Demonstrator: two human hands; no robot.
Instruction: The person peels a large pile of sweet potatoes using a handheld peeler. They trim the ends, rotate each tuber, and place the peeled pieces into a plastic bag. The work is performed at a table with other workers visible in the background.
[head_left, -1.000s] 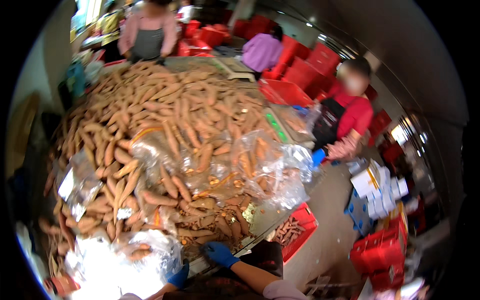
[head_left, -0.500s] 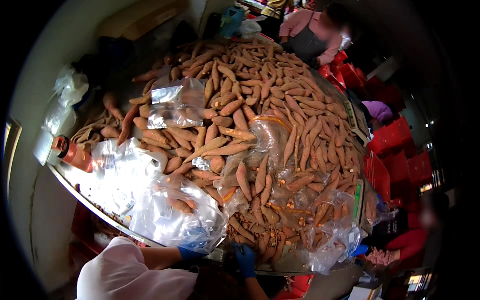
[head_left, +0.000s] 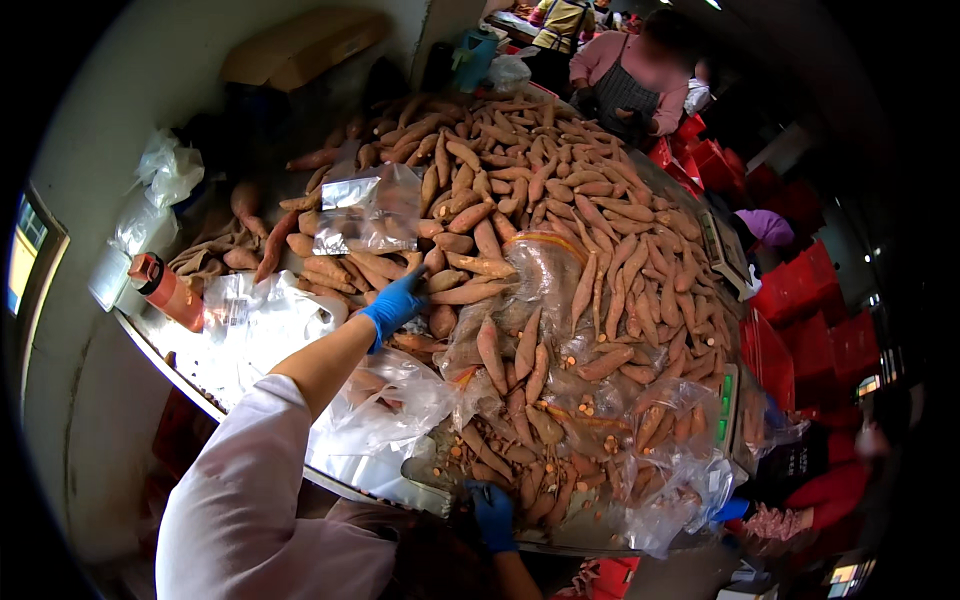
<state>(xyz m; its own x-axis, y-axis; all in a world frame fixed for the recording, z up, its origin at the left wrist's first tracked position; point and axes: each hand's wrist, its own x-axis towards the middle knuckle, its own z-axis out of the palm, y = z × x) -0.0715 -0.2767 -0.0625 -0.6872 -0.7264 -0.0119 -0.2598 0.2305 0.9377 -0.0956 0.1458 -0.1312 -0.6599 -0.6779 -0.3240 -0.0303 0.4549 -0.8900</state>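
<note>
My left hand (head_left: 397, 303), in a blue glove, reaches out over the heap of sweet potatoes (head_left: 620, 280). Its fingers are closed round the near-left end of a long sweet potato (head_left: 468, 294), which still lies among the others. By the table's front edge, my right hand (head_left: 492, 515), also blue-gloved, is closed; something small and dark shows at its fingers, too shadowed to name. Just beyond it lie small sweet potatoes and cut bits (head_left: 495, 462). Left of these, a clear plastic bag (head_left: 385, 405) with sweet potatoes inside rests partly behind my left forearm.
An orange bottle (head_left: 165, 290) stands at the table's left edge beside white plastic bags (head_left: 260, 325). A green-edged scale (head_left: 728, 410) is at the right. Red crates (head_left: 795, 280) are stacked beyond it. Across the heap stands a person in a dark apron (head_left: 625, 85).
My left hand has left the clear bag near the front edge and moved forward onto the sweet potatoes. The right hand stays at about the same spot. The view has shifted slightly.
</note>
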